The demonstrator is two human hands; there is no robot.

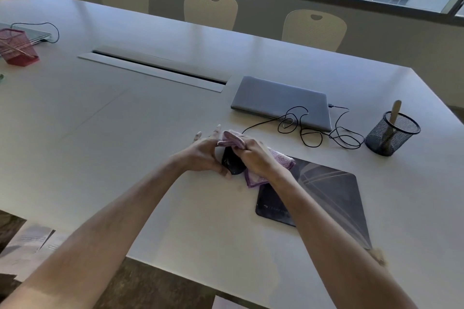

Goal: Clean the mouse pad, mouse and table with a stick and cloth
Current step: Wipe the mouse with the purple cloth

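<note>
My left hand (204,154) holds a black mouse (232,163) just left of the dark mouse pad (326,193) on the white table (125,133). My right hand (253,155) grips a purple cloth (256,173) and presses part of it against the top of the mouse. The cloth's loose end hangs onto the pad's far left corner. The mouse's black cable (313,130) coils toward the laptop. A wooden stick (394,113) stands in a black mesh cup (390,134) at the right.
A shut grey laptop (281,100) lies behind the pad. A long cable slot (155,68) runs across the table's middle. A pink mesh basket (17,46) and another laptop (35,34) sit far left. Chairs (211,9) line the far side.
</note>
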